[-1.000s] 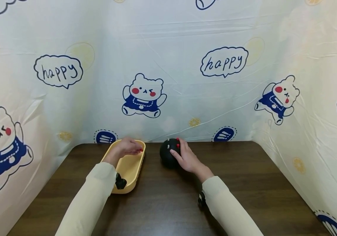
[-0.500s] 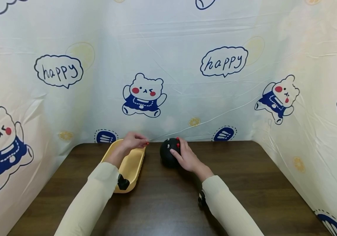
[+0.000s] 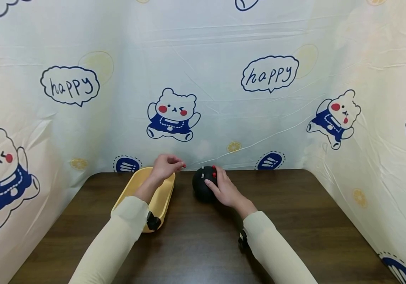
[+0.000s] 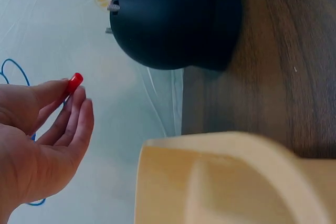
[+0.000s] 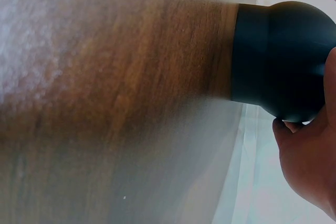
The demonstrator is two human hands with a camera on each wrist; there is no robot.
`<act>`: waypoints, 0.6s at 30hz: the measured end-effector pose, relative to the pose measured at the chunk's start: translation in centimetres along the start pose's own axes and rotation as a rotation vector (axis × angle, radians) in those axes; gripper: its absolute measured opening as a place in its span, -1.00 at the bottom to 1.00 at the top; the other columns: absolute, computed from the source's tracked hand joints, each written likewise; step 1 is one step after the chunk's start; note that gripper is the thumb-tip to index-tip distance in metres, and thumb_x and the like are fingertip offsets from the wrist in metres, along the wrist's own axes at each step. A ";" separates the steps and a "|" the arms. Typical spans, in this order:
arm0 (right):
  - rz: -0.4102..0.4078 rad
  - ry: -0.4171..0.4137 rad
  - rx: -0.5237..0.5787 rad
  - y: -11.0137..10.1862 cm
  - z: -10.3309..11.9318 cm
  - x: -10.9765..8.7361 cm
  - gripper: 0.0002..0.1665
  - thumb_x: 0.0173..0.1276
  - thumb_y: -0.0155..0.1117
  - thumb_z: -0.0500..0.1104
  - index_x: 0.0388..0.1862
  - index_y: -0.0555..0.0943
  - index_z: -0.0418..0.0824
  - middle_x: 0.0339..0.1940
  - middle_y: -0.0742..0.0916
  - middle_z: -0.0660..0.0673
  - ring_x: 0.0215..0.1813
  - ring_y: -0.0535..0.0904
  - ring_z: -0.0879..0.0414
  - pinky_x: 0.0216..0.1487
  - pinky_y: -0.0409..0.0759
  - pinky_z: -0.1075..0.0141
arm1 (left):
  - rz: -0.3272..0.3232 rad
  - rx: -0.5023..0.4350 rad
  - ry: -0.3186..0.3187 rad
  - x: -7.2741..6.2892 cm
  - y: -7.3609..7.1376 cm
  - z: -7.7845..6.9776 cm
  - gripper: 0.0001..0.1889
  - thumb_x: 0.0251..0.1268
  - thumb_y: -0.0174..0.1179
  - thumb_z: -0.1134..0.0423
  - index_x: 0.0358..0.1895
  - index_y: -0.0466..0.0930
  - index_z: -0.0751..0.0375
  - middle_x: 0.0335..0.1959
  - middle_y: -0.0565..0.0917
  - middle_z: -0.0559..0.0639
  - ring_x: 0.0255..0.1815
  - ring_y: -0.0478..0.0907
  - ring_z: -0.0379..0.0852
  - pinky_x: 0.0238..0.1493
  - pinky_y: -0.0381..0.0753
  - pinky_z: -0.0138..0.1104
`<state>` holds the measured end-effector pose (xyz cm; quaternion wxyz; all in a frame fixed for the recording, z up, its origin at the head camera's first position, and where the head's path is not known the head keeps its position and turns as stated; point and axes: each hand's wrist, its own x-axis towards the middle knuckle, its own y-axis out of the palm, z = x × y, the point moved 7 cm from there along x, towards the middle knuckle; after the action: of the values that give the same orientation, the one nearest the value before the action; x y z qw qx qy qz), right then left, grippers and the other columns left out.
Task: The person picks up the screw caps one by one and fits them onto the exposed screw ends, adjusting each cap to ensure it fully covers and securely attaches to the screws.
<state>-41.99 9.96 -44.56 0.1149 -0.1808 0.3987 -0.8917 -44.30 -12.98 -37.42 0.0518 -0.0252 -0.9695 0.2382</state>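
Note:
My left hand (image 3: 165, 167) pinches a small red cap (image 4: 75, 81) between thumb and fingertips, above the far end of the yellow basket. To its right, a black ball-shaped object on a short base (image 3: 203, 187) stands on the table, apart from the cap. Bare metal screws (image 4: 114, 8) stick out of its top, and red caps (image 3: 214, 174) sit on its right side. My right hand (image 3: 228, 191) grips this black object from the right, thumb on the front. Some of that hand's fingers are hidden behind it.
The yellow basket (image 3: 167, 196) stands left of the black object, partly covered by my left arm. Both rest on a dark wooden table (image 3: 203, 252). A printed sheet (image 3: 217, 118) hangs behind the table's far edge and along both sides.
My left hand has risen from over the basket and moved right, toward the black object, bringing the red cap along. My right hand and the black object have stayed put.

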 end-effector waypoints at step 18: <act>0.005 0.004 -0.007 0.1 -0.2 0.2 -0.03 0.58 -0.10 0.38 0.66 -0.07 -0.16 0.60 0.22 -0.25 0.52 0.29 -0.15 0.48 0.32 -0.14 | -0.080 0.043 0.103 0.1 1.9 -2.2 -0.85 0.43 0.30 0.25 -0.06 0.78 0.20 -0.15 0.78 0.08 -0.09 0.64 0.04 0.01 0.68 -0.17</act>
<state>-42.26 9.94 -44.74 0.1156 -0.1784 0.4026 -0.8903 -44.11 -10.25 -36.32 0.1118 0.0026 -0.9605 0.2548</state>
